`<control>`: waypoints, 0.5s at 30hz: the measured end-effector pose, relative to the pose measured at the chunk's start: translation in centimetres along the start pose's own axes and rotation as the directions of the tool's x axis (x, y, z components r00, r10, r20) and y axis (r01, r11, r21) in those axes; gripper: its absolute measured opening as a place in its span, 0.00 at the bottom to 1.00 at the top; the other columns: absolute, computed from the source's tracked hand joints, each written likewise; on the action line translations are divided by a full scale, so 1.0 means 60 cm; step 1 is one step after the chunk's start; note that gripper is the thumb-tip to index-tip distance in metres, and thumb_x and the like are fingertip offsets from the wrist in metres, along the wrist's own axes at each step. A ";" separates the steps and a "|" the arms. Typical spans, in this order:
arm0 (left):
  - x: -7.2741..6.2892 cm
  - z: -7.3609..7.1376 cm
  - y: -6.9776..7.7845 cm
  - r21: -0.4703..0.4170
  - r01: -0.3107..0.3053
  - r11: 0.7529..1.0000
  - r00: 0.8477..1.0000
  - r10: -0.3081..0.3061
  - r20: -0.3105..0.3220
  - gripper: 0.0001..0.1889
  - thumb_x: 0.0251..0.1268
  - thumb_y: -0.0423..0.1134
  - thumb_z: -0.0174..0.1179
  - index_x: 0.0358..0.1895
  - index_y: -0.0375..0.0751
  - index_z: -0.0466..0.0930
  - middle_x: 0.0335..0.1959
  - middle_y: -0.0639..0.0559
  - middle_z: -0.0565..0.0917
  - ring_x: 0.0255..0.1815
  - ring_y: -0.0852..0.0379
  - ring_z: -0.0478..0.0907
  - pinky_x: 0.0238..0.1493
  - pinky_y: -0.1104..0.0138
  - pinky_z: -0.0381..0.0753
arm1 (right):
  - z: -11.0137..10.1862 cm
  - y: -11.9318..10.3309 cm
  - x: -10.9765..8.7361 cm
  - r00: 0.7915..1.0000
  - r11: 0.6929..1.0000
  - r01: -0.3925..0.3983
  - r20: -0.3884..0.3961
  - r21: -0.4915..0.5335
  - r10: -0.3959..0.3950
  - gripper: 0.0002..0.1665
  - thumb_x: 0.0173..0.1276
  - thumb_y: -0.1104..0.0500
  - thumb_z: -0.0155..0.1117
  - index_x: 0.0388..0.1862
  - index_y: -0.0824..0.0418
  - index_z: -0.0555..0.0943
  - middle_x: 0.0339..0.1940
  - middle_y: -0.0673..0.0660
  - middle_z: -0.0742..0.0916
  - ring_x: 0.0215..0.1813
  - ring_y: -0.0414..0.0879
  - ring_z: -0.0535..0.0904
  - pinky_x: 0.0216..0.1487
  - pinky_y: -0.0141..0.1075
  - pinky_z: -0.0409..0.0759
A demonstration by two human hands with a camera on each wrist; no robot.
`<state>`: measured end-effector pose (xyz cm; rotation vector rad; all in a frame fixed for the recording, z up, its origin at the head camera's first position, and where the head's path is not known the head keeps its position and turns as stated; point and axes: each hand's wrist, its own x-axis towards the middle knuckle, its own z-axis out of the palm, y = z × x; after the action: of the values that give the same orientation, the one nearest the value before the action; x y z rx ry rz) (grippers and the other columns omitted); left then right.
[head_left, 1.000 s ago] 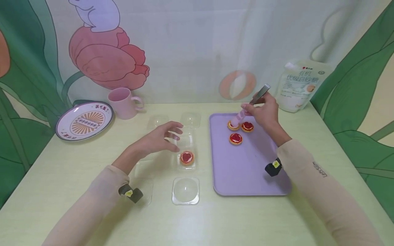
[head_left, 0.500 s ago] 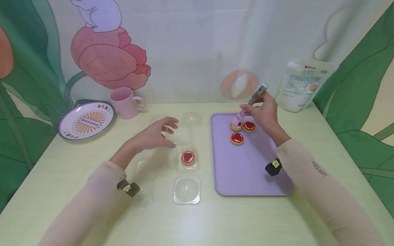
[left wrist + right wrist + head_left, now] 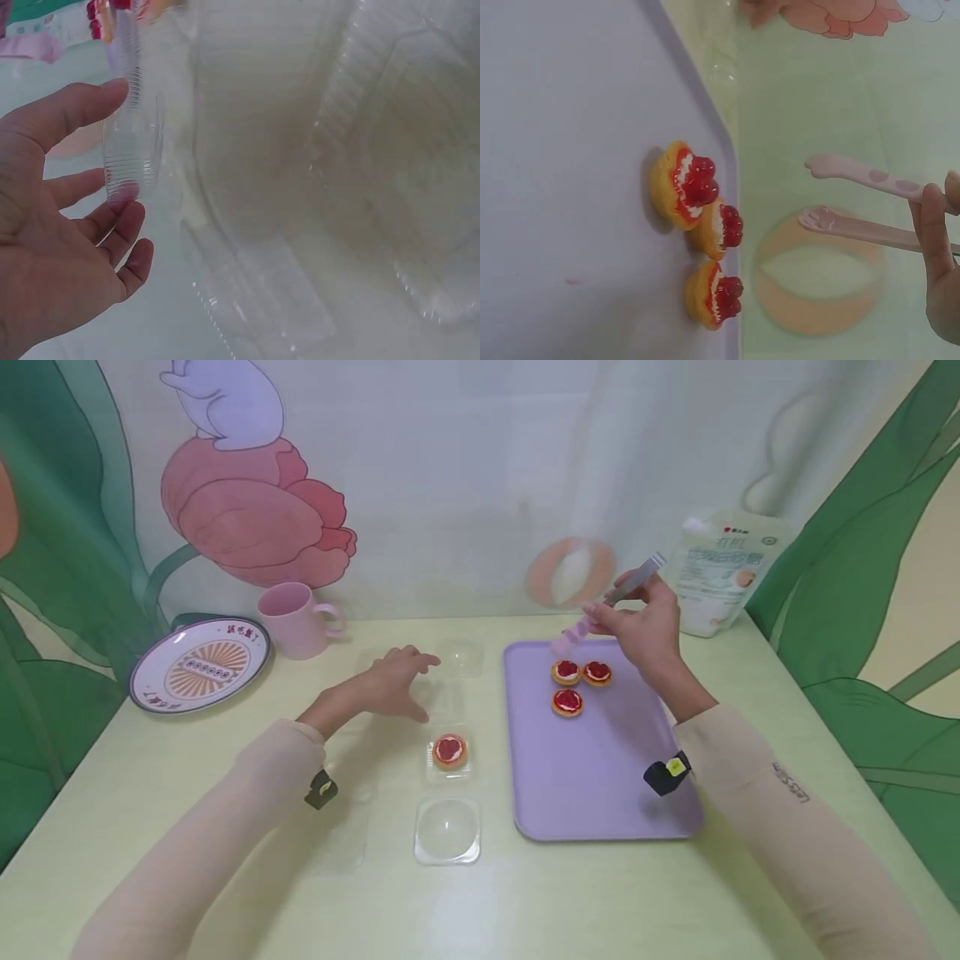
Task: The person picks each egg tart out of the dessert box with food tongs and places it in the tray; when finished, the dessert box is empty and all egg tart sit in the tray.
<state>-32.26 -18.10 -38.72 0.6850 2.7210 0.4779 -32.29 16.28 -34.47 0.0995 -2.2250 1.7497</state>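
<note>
My right hand (image 3: 641,618) grips pink tongs (image 3: 577,628) above the far end of the purple tray (image 3: 600,777); their tips (image 3: 832,195) are apart and hold nothing. Three small jam tarts (image 3: 577,681) (image 3: 697,225) sit on the tray just below the tongs. My left hand (image 3: 393,681) rests with straight fingers (image 3: 82,112) on a clear plastic clamshell box (image 3: 442,710) (image 3: 300,187). One tart (image 3: 450,750) lies in a cup of that box, in front of the left hand.
A pink mug (image 3: 296,618) and a patterned plate (image 3: 198,664) stand at the back left. A white sugar pouch (image 3: 720,572) leans at the back right. The box's clear domed lid (image 3: 447,831) lies open toward me.
My right hand lifted the tongs off the far tart and up, tips empty. My left hand slid slightly back along the clear box.
</note>
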 end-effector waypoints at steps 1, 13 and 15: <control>0.001 0.003 -0.001 -0.005 -0.002 1.000 1.000 0.002 0.008 0.46 0.52 0.40 0.75 0.75 0.39 0.61 0.63 0.35 0.74 0.66 0.37 0.66 0.64 0.41 0.66 | 0.002 -0.004 -0.001 1.000 1.000 -0.003 0.001 0.019 0.003 0.21 0.61 0.66 0.73 0.47 0.62 0.71 0.38 0.53 0.76 0.25 0.32 0.85 0.32 0.28 0.85; -0.058 -0.023 0.006 -0.149 -0.140 0.979 0.985 0.123 -0.117 0.34 0.61 0.36 0.68 0.70 0.33 0.66 0.62 0.31 0.74 0.65 0.35 0.71 0.67 0.44 0.69 | -0.017 -0.028 -0.020 1.000 0.987 0.005 -0.026 0.158 -0.001 0.19 0.59 0.70 0.73 0.43 0.60 0.72 0.38 0.55 0.78 0.26 0.37 0.87 0.32 0.31 0.86; -0.074 -0.013 0.026 -0.133 -0.163 0.978 0.983 0.149 -0.106 0.32 0.61 0.38 0.69 0.68 0.33 0.69 0.57 0.33 0.77 0.61 0.37 0.75 0.63 0.46 0.74 | -0.019 -0.031 -0.027 1.000 0.984 0.012 -0.014 0.180 -0.010 0.19 0.59 0.70 0.73 0.43 0.61 0.72 0.37 0.55 0.79 0.26 0.37 0.87 0.33 0.31 0.86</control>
<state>-28.14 -19.19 -36.54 0.8618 2.7001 0.7508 -30.05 16.67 -32.94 0.1397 -2.0488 1.9373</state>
